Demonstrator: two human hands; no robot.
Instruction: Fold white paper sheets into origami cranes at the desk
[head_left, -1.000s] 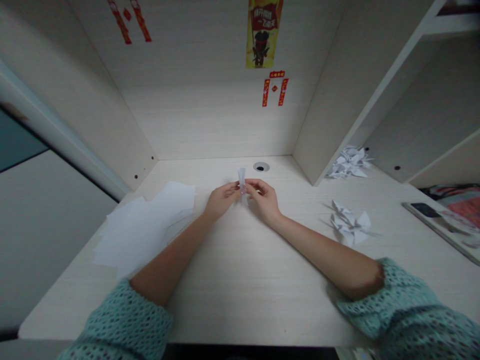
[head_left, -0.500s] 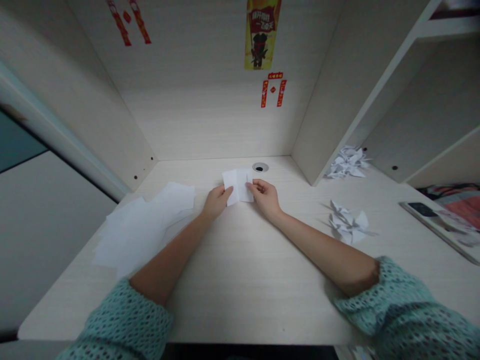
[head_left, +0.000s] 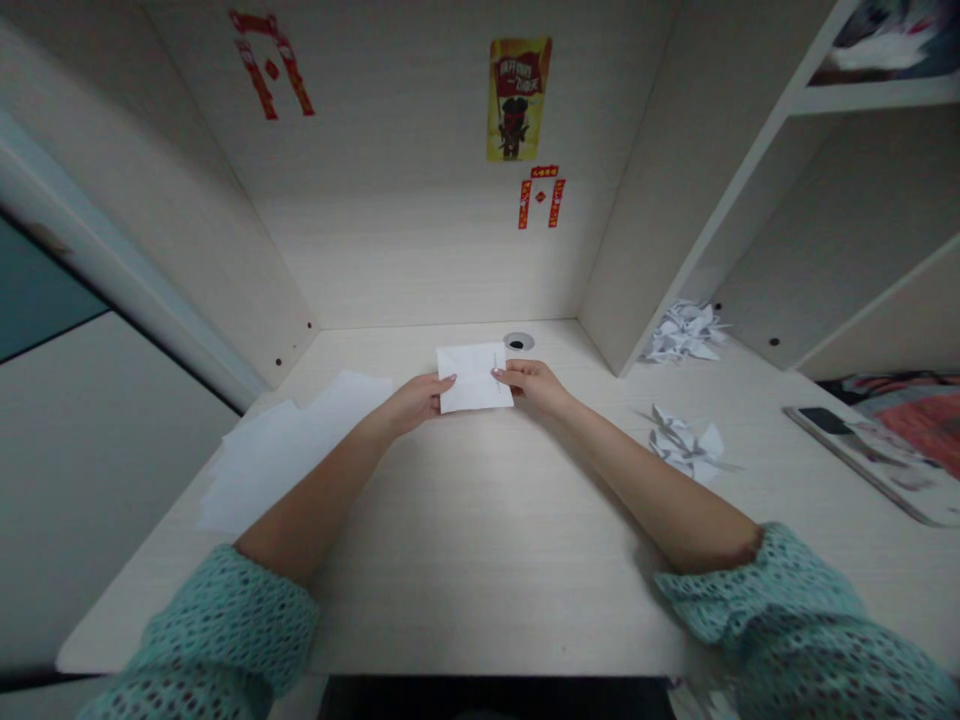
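A small white sheet of paper (head_left: 472, 378) with a faint crease and a line of dark marks near its right side is stretched between my two hands above the desk. My left hand (head_left: 420, 400) pinches its left edge, thumb on top. At the right edge, my right hand (head_left: 536, 383) grips it the same way, the thumb lying over the marks. The fingers behind the paper are partly hidden. Loose white sheets (head_left: 300, 440) lie overlapping to the left, partly covered by my left forearm.
Folded white paper pieces (head_left: 686, 445) sit right of my right forearm, with a larger heap (head_left: 684, 332) behind, beside the upright panel (head_left: 637, 220). A phone-like slab (head_left: 870, 465) lies far right. A round cable hole (head_left: 519, 342) is at the back of the desk (head_left: 465, 560).
The paper was bent along its middle crease and now lies flatter and wider. My left hand has moved slightly left and turned more sideways. The camera view has tilted up a little.
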